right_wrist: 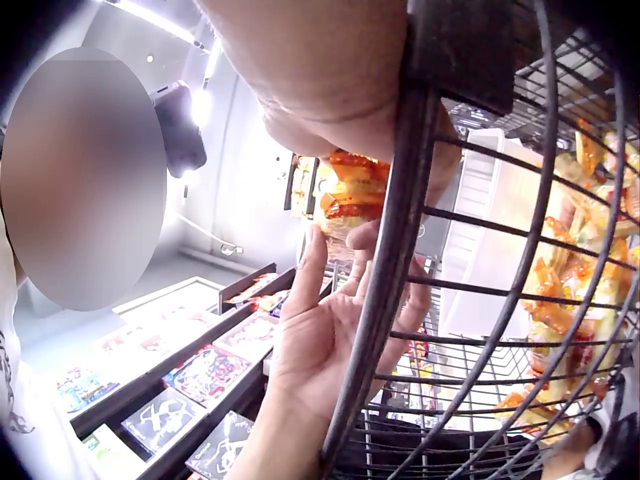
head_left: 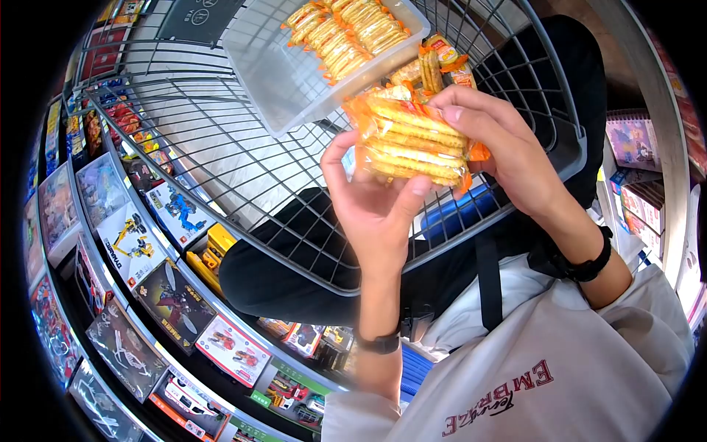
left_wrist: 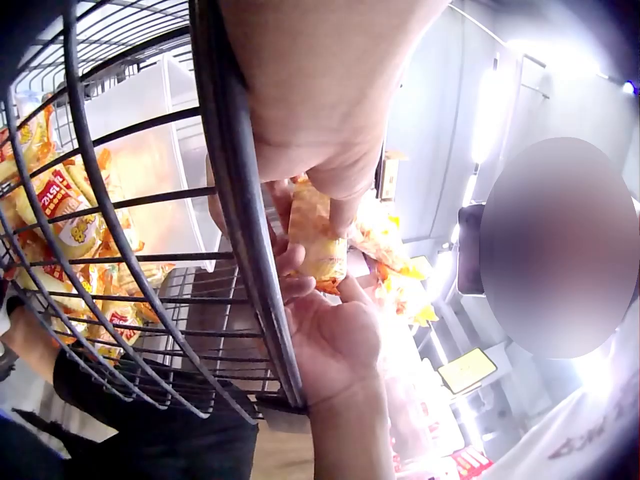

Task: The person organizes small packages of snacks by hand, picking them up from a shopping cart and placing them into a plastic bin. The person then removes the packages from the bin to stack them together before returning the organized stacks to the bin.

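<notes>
In the head view several packets of yellow crackers (head_left: 416, 140), wrapped in clear and orange film, are held together as a stack between both hands. The left hand (head_left: 375, 214) grips them from the left and below, its thumb on the near side. From the right, the right hand (head_left: 508, 151) holds the other end, thumb on top. Beyond the hands, a clear plastic box (head_left: 276, 110) in the cart holds rows of similar packets (head_left: 342, 37). More loose packets (head_left: 434, 66) lie beside the box, close to the right hand.
A grey wire shopping cart (head_left: 221, 177) surrounds the box, its near rim (head_left: 456, 239) running under the forearms. Shelves with boxed toys (head_left: 177, 306) line the left side. Another shelf edge (head_left: 663, 132) stands at the right. The person's dark-clothed legs are against the cart.
</notes>
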The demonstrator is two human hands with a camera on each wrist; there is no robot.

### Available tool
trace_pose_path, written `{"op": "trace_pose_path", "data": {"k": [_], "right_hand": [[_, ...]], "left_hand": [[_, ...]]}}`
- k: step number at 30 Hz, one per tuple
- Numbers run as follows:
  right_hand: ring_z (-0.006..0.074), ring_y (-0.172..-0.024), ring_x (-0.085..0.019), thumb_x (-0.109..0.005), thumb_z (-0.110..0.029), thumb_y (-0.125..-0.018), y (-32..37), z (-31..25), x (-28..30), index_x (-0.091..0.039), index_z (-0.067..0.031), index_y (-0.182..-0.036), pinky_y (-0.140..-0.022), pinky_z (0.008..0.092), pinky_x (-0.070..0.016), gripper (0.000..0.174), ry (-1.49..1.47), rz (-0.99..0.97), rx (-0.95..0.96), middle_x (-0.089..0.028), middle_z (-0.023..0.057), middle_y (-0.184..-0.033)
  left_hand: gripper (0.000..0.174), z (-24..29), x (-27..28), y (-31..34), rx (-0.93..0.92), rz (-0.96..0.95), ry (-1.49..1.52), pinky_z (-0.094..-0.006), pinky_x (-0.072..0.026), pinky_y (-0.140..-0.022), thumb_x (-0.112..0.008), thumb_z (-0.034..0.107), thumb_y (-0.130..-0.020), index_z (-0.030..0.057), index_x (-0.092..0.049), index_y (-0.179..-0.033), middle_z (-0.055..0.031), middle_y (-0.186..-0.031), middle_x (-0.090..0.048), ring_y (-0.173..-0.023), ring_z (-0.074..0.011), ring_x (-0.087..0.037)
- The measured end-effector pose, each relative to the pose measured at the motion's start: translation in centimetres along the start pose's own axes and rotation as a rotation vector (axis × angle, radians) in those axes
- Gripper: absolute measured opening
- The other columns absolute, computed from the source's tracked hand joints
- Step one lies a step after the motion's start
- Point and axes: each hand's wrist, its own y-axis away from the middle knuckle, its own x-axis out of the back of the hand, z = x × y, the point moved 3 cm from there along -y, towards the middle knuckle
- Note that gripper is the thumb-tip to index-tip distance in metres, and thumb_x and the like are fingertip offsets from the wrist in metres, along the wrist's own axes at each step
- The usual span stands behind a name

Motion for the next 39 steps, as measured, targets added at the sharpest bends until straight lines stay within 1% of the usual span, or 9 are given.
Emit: {"op": "trace_pose_path", "data": {"k": [3,5,8,10,13,20,22,28,39], "right_hand": [[0.0072,-0.076,-0.06,-0.058,-0.028,-0.1,0.3,-0.4,0.4,-0.06,-0.0007,-0.107,-0.055,0.0222,-0.0456,0.028,0.331,-0.031,0.28,-0.063,0.0013,-0.094],[0.0147,-0.078,-0.062,-0.067,-0.018,-0.092,2.3,-3.0,0.1,-0.058,0.0014,-0.108,-0.067,0.03,-0.048,0.027,0.591,-0.014,0.08,-0.063,0.0086,-0.092],[0.0218,-0.101,-0.061,-0.068,-0.01,-0.087,2.9,-4.8,0.7,-0.06,0.0004,-0.11,-0.089,0.0302,-0.0476,0.027,1.007,-0.036,0.053,-0.063,0.0128,-0.105],[0.0332,-0.102,-0.061,-0.071,-0.008,-0.082,3.0,-4.8,1.0,-0.062,-0.0014,-0.11,-0.088,0.0373,-0.0497,0.03,1.311,0.096,0.466,-0.063,0.0165,-0.11],[0.0379,-0.102,-0.058,-0.07,-0.013,-0.083,1.4,-3.8,2.1,-0.06,-0.0015,-0.106,-0.087,0.044,-0.0481,0.028,1.123,-0.014,0.417,-0.059,0.0184,-0.11],[0.0293,-0.085,-0.061,-0.074,-0.014,-0.079,1.6,-4.0,2.6,-0.062,-0.0047,-0.094,-0.076,0.0382,-0.0488,0.022,1.146,-0.018,0.515,-0.059,0.0105,-0.091],[0.0266,-0.083,-0.06,-0.075,-0.017,-0.078,1.4,-4.0,2.7,-0.062,-0.0053,-0.093,-0.074,0.0366,-0.0482,0.023,1.163,-0.023,0.523,-0.058,0.0094,-0.09],[0.0231,-0.081,-0.061,-0.077,-0.025,-0.079,1.1,-4.1,2.8,-0.065,-0.0066,-0.092,-0.075,0.0334,-0.0468,0.025,1.108,-0.063,0.482,-0.06,0.0064,-0.089],[0.0209,-0.078,-0.06,-0.077,-0.027,-0.08,0.6,-4.5,2.9,-0.065,-0.006,-0.092,-0.073,0.0314,-0.0459,0.027,1.034,-0.16,0.373,-0.061,0.0056,-0.089]], "left_hand": [[0.068,0.9,0.3,0.1,-0.066,0.063,-0.078,-0.041,-0.0481,-0.103,-0.076,0.002,-0.083,0.0066,-0.034,-0.137,-0.021,-0.14,-0.047,-0.129,-0.0293,-0.05],[0.047,2.4,1.1,0.2,-0.143,0.172,-0.244,-0.0436,-0.0454,-0.105,-0.055,0.005,-0.091,0.0034,-0.042,-0.136,-0.0184,-0.143,-0.047,-0.13,-0.03,-0.05],[0.044,6.6,0.1,-1.6,-0.1,0.149,-0.543,-0.0454,-0.0448,-0.103,-0.063,0.002,-0.087,0.0054,-0.05,-0.129,-0.0133,-0.135,-0.056,-0.125,-0.0267,-0.055],[0.042,8.1,-0.1,-4.9,-0.078,-0.044,-0.936,-0.0435,-0.0447,-0.102,-0.066,0.003,-0.085,0.0051,-0.053,-0.125,-0.0107,-0.129,-0.059,-0.123,-0.0247,-0.056],[0.041,7.0,0.0,-10.9,-0.111,-0.336,-1.404,-0.0362,-0.0445,-0.1,-0.074,0.001,-0.075,0.003,-0.06,-0.114,-0.0124,-0.113,-0.063,-0.11,-0.0306,-0.059],[0.071,-1.1,5.4,-24.6,-0.013,-0.536,-1.595,-0.0422,-0.042,-0.106,-0.081,0.021,-0.074,0.0,-0.048,-0.134,-0.0249,-0.131,-0.054,-0.125,-0.0378,-0.052],[0.097,-3.0,6.2,-27.2,0.107,-0.776,-1.634,-0.0408,-0.0385,-0.111,-0.086,0.035,-0.068,-0.0041,-0.038,-0.143,-0.03,-0.145,-0.04,-0.136,-0.0411,-0.041],[0.143,-6.0,5.5,-28.0,0.264,-0.867,-2.216,-0.0553,-0.0305,-0.115,-0.089,0.054,-0.057,-0.0019,-0.002,-0.156,-0.035,-0.159,-0.003,-0.148,-0.0486,-0.014],[0.146,-6.7,7.0,-27.0,0.031,-0.803,-2.234,-0.0616,-0.0238,-0.115,-0.084,0.065,-0.054,-0.0016,-0.003,-0.156,-0.0331,-0.158,-0.014,-0.147,-0.0493,-0.015]]}}
